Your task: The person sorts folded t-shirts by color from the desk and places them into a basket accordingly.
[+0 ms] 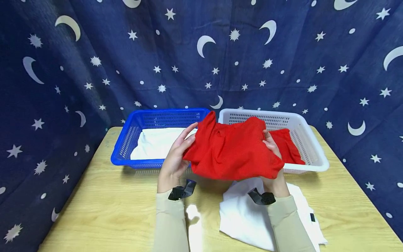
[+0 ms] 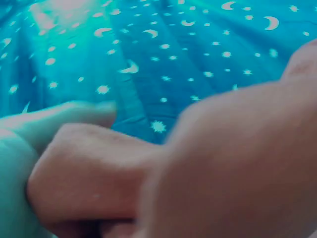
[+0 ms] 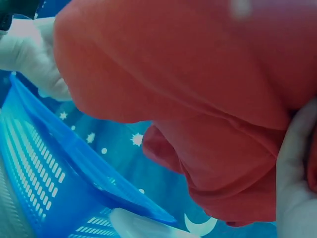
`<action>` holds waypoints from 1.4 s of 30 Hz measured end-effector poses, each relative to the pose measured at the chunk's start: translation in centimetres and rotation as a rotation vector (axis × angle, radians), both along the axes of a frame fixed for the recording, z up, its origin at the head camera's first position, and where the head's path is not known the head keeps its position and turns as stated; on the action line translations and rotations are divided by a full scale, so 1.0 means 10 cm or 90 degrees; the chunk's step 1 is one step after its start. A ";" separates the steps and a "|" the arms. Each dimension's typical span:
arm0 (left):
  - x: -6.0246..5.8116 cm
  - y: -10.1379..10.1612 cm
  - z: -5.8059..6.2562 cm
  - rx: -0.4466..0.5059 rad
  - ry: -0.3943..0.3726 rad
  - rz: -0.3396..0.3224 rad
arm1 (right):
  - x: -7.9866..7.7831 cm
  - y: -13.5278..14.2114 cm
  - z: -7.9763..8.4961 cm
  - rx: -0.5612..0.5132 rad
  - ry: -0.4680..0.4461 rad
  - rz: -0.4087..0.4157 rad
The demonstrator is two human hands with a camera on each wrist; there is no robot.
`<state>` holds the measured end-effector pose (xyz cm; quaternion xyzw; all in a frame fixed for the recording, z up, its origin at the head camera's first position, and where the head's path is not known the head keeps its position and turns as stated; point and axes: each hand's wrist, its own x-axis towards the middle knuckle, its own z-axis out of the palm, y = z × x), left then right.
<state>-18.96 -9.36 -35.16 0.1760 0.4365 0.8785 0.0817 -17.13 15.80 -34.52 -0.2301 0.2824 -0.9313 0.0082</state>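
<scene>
A bunched red cloth (image 1: 233,150) hangs in the air between my two hands, in front of the baskets. My left hand (image 1: 174,159) grips its left end, thumb and fingers at the edge. The right end is held by my right hand (image 1: 277,180), whose fingers show at the far edge while the cloth hides much of the palm. In the right wrist view the red cloth (image 3: 168,64) droops in loose folds between the left hand (image 3: 34,62) and the right hand (image 3: 294,193). Blurred, brownish-looking cloth (image 2: 237,163) fills the lower left wrist view.
Behind the left hand stands a blue basket (image 1: 135,163) with white cloth (image 1: 154,141) in it. A white basket (image 1: 318,154) at the right holds another red cloth (image 1: 286,147). White cloth (image 1: 245,217) lies on the wooden table (image 1: 110,210) under the right forearm. A starry curtain (image 1: 189,52) surrounds the table.
</scene>
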 end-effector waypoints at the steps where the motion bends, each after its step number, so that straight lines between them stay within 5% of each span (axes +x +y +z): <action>1: -0.02 0.00 -0.02 0.009 -0.023 0.007 | -0.01 0.00 -0.02 -0.009 -0.013 -0.001; 5: -0.08 0.03 -0.12 -0.051 -0.068 0.018 | -0.16 0.12 -0.30 0.040 0.024 -0.063; 7: -0.11 0.07 -0.14 -0.115 -0.068 0.004 | -0.24 0.16 -0.35 0.015 0.015 -0.066; 8: -0.12 0.09 -0.15 -0.151 -0.063 -0.001 | -0.28 0.18 -0.35 -0.052 -0.029 -0.028; 12: -0.13 0.17 -0.04 -0.266 -0.037 -0.024 | -0.39 0.19 -0.25 -0.180 -0.132 0.019; 16: -0.09 0.26 0.06 -0.345 0.006 -0.011 | -0.41 0.19 -0.13 -0.200 -0.127 0.007; 20: -0.13 0.38 0.01 -0.388 0.051 0.010 | -0.38 0.18 0.05 -0.271 -0.124 0.030; 24: -0.19 0.54 -0.13 -0.461 0.097 0.034 | -0.37 0.31 0.05 -0.333 -0.160 0.059; 33: -0.22 0.88 -0.20 -0.685 0.158 0.165 | -0.55 0.89 -0.29 -0.283 -0.244 -0.004; 42: -0.29 1.04 -0.27 -0.702 0.191 0.188 | -0.59 1.02 -0.37 -0.167 -0.180 -0.112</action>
